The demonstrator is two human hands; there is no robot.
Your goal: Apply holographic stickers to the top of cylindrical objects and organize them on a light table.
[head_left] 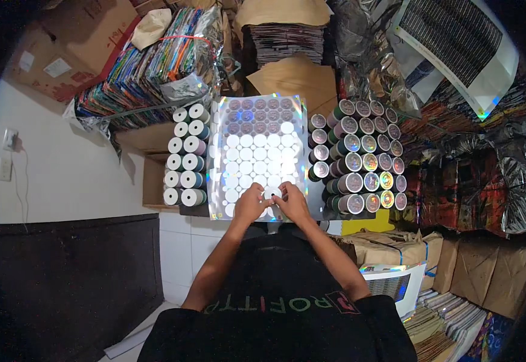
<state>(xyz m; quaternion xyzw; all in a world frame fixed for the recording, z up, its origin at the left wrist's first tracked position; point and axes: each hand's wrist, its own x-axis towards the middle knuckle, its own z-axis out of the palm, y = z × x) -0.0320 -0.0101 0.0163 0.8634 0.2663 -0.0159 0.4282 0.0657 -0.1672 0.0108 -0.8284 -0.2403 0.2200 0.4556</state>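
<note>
My left hand (250,206) and my right hand (292,203) meet at the near part of a sticker sheet. Between their fingertips they hold a thread spool (273,191), its white end with a dark centre hole facing up. The fingers hide most of its side. Beneath lies the shiny sheet (215,181) of round stickers, with rainbow glints along its edges. White circles (245,155) fill its middle and near rows, while the far rows (260,116) look grey and see-through. Glare washes out part of the right side.
Thread spools with plain white ends (192,162) stand left of the sheet. More spools with round labels on their ends (353,163) stand in rows at right. Wrapped stacks (154,68), a cardboard box (59,54) and a hanging printed sheet (453,45) surround the table.
</note>
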